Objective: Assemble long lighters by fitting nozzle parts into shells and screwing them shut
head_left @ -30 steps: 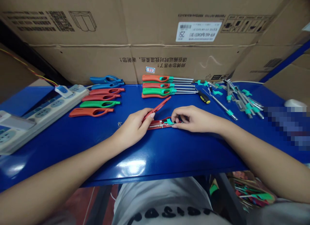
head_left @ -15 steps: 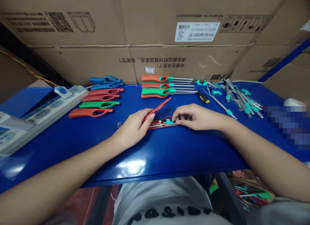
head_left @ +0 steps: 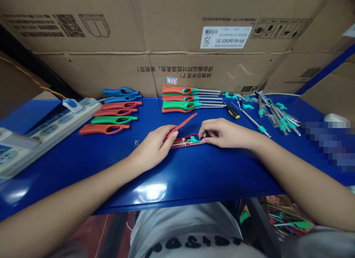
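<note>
My left hand (head_left: pixel 155 145) is closed around a slim red casing half (head_left: pixel 186 123), which slants up and away to the right. Below it on the blue table lies an opened red lighter (head_left: pixel 191 141) of the long-nosed kind. Its inner parts show: a clear tank-like piece, a thin metal piece and a teal trigger (head_left: pixel 194 139). My right hand (head_left: pixel 219 133) pinches the right end of this opened lighter, thumb and fingers close together. The lighter's left end is hidden behind my left hand. A few tiny metal bits (head_left: pixel 137 143) lie just left of my left hand.
Lighter handles (head_left: pixel 107 129) in several colours line the left, beside a white power strip (head_left: pixel 50 130). Assembled lighters (head_left: pixel 177 90) lie behind my hands, near a black-and-yellow screwdriver (head_left: pixel 233 111). Metal tubes with teal pieces (head_left: pixel 277 113) are heaped right. A cardboard box (head_left: pixel 177 39) stands behind.
Almost nothing differs. The red casing half in my left hand has shifted very slightly to the right; my right hand stays at the opened lighter's end.
</note>
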Demonstrator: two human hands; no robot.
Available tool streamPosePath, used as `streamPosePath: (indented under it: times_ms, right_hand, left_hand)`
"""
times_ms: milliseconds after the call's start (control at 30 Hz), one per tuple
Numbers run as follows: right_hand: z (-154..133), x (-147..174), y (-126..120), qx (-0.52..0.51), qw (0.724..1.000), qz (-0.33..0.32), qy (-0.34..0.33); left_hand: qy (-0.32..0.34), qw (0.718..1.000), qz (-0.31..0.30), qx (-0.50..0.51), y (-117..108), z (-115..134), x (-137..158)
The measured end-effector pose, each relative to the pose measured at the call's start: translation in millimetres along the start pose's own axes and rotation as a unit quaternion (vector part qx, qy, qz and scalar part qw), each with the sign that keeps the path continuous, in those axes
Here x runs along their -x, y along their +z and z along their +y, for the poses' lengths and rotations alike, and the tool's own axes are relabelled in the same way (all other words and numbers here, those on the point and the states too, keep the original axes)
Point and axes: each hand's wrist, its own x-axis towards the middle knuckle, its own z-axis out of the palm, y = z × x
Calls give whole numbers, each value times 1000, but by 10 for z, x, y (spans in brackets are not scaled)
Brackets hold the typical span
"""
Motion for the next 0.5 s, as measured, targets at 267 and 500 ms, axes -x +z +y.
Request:
streamPosePath:
  times_ms: [267,500]
  right_hand:
    - [-30,21,-48,12,1000,-5,-9]
    - [-42,81,-172,120,983,139,-16]
  left_hand:
    - [5,1000,-6,-2,7,-18,5]
    - [18,997,-13,-72,-16,25,45]
